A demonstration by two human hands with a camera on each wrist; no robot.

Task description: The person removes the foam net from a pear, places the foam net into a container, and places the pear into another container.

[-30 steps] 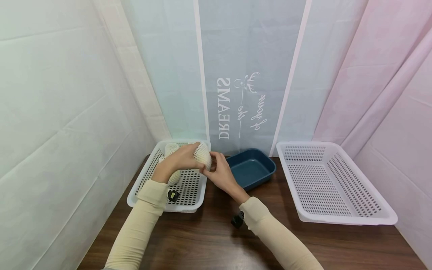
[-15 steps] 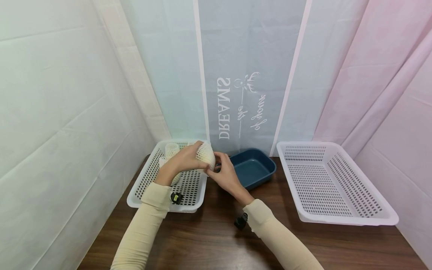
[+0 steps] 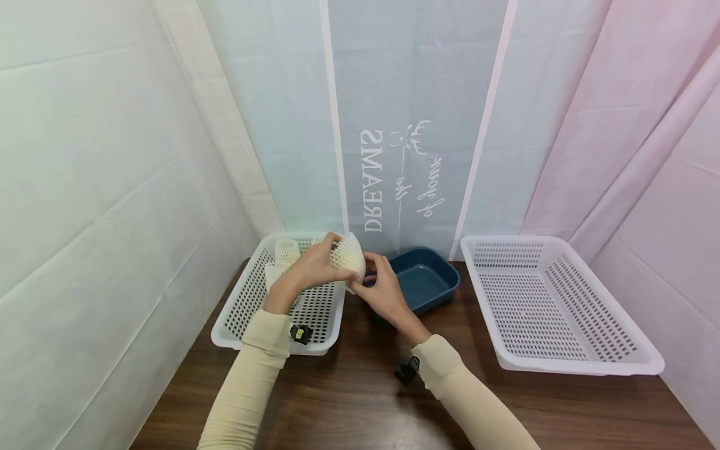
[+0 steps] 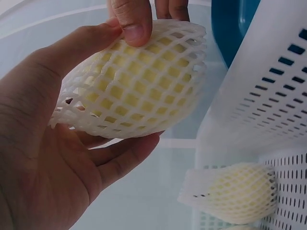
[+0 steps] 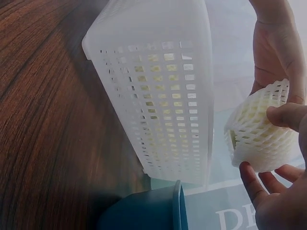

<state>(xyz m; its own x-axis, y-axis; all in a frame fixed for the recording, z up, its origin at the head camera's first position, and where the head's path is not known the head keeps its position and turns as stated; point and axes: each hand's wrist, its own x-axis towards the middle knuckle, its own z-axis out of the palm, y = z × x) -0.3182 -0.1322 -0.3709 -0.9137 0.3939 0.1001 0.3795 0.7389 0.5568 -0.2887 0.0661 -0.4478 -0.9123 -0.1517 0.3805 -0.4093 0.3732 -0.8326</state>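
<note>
A pale yellow fruit in a white foam net sleeve (image 3: 349, 255) is held up between both hands, above the right side of the left white basket (image 3: 232, 315). My left hand (image 3: 315, 265) grips it from the left, thumb on one side and fingers on the other, as the left wrist view also shows. From the other end my right hand (image 3: 385, 292) pinches the netting with thumb and fingertips. The fruit's exact kind is hidden by the net. More netted fruit (image 4: 242, 191) lies in the left basket, partly covered by my left arm in the head view.
A dark blue rectangular tub (image 3: 424, 284) stands just behind and right of my right hand. Further right is a second white perforated basket (image 3: 525, 312). All rest on a dark wooden table (image 3: 349, 400) against a curtain (image 3: 410, 94).
Both hands have shifted slightly to the right with the netted fruit between them. The baskets and the tub have stayed in place.
</note>
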